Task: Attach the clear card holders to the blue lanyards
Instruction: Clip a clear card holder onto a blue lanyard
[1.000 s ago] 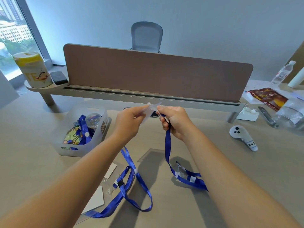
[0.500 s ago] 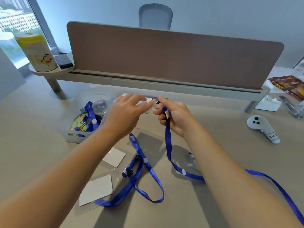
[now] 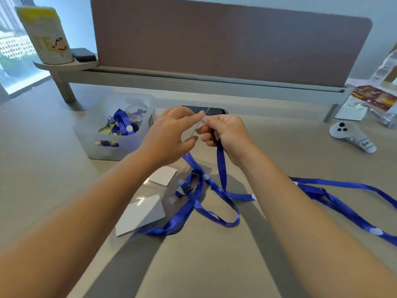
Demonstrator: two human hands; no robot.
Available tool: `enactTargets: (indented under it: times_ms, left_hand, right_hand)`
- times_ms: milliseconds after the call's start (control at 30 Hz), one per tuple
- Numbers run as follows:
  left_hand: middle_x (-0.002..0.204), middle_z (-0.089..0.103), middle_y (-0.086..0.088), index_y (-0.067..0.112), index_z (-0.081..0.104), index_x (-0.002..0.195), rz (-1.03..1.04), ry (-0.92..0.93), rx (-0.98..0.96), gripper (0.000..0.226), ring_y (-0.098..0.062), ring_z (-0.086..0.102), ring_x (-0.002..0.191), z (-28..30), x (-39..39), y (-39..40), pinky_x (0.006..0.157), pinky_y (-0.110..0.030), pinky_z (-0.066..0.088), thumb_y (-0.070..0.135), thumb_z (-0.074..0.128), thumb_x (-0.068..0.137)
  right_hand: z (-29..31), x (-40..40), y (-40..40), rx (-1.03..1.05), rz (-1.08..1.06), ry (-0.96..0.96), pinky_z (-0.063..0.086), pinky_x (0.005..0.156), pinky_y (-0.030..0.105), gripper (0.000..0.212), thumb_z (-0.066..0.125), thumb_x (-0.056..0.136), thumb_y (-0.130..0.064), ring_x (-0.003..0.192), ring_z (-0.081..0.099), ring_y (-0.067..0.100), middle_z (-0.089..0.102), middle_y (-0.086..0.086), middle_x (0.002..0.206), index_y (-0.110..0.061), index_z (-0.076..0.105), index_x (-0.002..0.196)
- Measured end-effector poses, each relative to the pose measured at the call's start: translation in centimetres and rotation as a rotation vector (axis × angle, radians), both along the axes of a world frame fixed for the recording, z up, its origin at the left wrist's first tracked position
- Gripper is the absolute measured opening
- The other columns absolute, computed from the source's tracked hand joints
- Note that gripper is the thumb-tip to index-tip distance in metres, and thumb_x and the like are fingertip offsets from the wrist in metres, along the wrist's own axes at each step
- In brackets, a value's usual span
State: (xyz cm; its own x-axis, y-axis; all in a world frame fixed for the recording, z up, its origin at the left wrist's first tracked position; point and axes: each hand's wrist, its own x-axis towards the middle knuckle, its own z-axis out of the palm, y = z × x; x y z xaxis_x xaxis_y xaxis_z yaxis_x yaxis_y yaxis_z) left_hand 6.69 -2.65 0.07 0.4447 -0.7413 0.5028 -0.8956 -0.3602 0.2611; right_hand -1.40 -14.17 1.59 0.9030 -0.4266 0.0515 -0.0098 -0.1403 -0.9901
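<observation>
While raised above the middle of the tabletop [image 3: 64, 168], left hand [image 3: 169, 134] half open, thumb and fingertips lightly pinching a clear card holder [image 3: 194, 131]; other fingers loosely curved. Right hand [image 3: 227, 134] curled tight, gripping the clip end of a blue lanyard [image 3: 221, 164] just beside the holder's upper edge. Hard to tell, through the clear plastic and the blur, whether the clip already bites the holder.

Held holder standing nearly on edge, long axis running up and away toward the far divider panel [image 3: 225, 39]. Strap dropping almost straight down from the right fist, then trailing off to the right across the tabletop.

Below the hands, a second lanyard [image 3: 193, 203] looped in a loose tangle, its black clip near two more card holders with white cards [image 3: 141, 214] lying flat toward the near left. White bin [image 3: 92, 138] of spare lanyards and clips close to the left hand, near the far left part of the tabletop. White controller [image 3: 352, 136] well apart at the right edge, beside wrappers. Open bare surface along the near edge and between the forearms; less free room at the left, with bin and cards close by.
</observation>
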Motion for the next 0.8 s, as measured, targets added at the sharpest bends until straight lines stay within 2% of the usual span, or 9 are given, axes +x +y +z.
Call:
enactTargets:
  times_ms: [67, 133, 233, 300, 400, 533, 600, 700, 800]
  left_hand:
    - [0.117, 0.055, -0.006, 0.015, 0.045, 0.130, -0.019, 0.164, -0.069, 0.043, -0.019, 0.048, 0.109, 0.2, -1.1, 1.0, 0.090, -0.029, 0.035, 0.015, 0.051, 0.087]
    - [0.106, 0.058, -0.003, 0.011, 0.054, 0.121, -0.040, 0.351, -0.185, 0.032, -0.014, 0.051, 0.098, 0.9, -2.2, 2.0, 0.082, -0.022, 0.038, 0.015, 0.047, 0.090]
    - [0.086, 0.064, -0.010, 0.002, 0.066, 0.101, -0.030, 0.524, -0.337, 0.024, -0.018, 0.056, 0.081, 2.1, -3.0, 3.2, 0.074, -0.027, 0.044, 0.016, 0.050, 0.089]
    - [0.076, 0.060, -0.009, -0.003, 0.066, 0.095, -0.006, 0.570, -0.323, 0.023, -0.019, 0.053, 0.073, 2.7, -3.6, 4.0, 0.072, -0.031, 0.044, 0.014, 0.053, 0.087]
    - [0.081, 0.060, -0.012, -0.005, 0.065, 0.097, -0.011, 0.650, -0.252, 0.023, -0.020, 0.055, 0.076, 3.3, -4.3, 5.0, 0.079, -0.034, 0.048, 0.012, 0.055, 0.085]
    - [0.086, 0.060, -0.009, -0.001, 0.065, 0.100, 0.002, 0.642, -0.193, 0.022, -0.019, 0.057, 0.080, 3.9, -4.9, 5.9, 0.079, -0.031, 0.050, 0.012, 0.055, 0.085]
    - [0.086, 0.059, -0.010, -0.001, 0.065, 0.099, 0.009, 0.586, -0.168, 0.022, -0.021, 0.057, 0.081, 4.1, -5.1, 6.0, 0.078, -0.031, 0.050, 0.012, 0.055, 0.086]
    - [0.085, 0.059, -0.011, 0.000, 0.066, 0.097, 0.018, 0.499, -0.159, 0.021, -0.023, 0.056, 0.080, 3.9, -5.1, 5.9, 0.074, -0.029, 0.050, 0.013, 0.054, 0.087]
    - [0.083, 0.058, -0.010, 0.000, 0.065, 0.096, 0.040, 0.428, -0.181, 0.021, -0.022, 0.054, 0.080, 3.2, -5.0, 5.5, 0.077, -0.032, 0.049, 0.015, 0.054, 0.087]
  right_hand:
    - [-0.2, -0.8, 1.3, -0.022, -0.012, -0.012, 0.046, 0.047, 0.009, 0.028, 0.044, 0.095, -0.015, 0.043, 0.053, 0.000, 0.061, -0.003, 0.065, -0.016, 0.058, 0.071]
    - [-0.1, -1.5, 2.7, -0.042, -0.024, -0.026, 0.045, 0.045, 0.008, 0.027, 0.046, 0.094, -0.014, 0.040, 0.053, -0.002, 0.061, -0.003, 0.065, -0.017, 0.058, 0.069]
    - [0.3, -2.3, 4.8, -0.105, -0.036, -0.050, 0.044, 0.044, 0.008, 0.027, 0.048, 0.093, -0.013, 0.047, 0.052, 0.003, 0.060, -0.002, 0.065, -0.016, 0.057, 0.067]
    - [0.4, -2.9, 6.0, -0.151, -0.040, -0.066, 0.043, 0.043, 0.007, 0.028, 0.047, 0.093, -0.013, 0.052, 0.049, 0.007, 0.059, -0.001, 0.064, -0.015, 0.057, 0.067]
    - [0.5, -3.7, 7.1, -0.208, -0.051, -0.073, 0.042, 0.043, 0.006, 0.025, 0.047, 0.093, -0.010, 0.053, 0.047, 0.008, 0.057, -0.001, 0.063, -0.013, 0.057, 0.069]
    - [0.7, -4.4, 7.8, -0.298, -0.050, -0.068, 0.041, 0.043, 0.003, 0.022, 0.047, 0.093, -0.011, 0.054, 0.047, 0.006, 0.056, -0.002, 0.063, -0.012, 0.057, 0.074]
    - [0.9, -4.5, 8.1, -0.341, -0.065, -0.074, 0.041, 0.043, 0.003, 0.017, 0.046, 0.093, -0.011, 0.055, 0.047, 0.006, 0.054, -0.002, 0.063, -0.006, 0.060, 0.085]
    - [0.9, -4.4, 8.0, -0.427, -0.096, -0.065, 0.041, 0.050, 0.010, 0.023, 0.044, 0.094, -0.012, 0.057, 0.046, 0.005, 0.052, -0.003, 0.064, 0.003, 0.061, 0.099]
    - [0.8, -4.3, 7.7, -0.463, -0.099, -0.059, 0.041, 0.043, 0.003, 0.023, 0.043, 0.095, -0.012, 0.056, 0.047, 0.005, 0.052, -0.005, 0.064, 0.003, 0.060, 0.102]
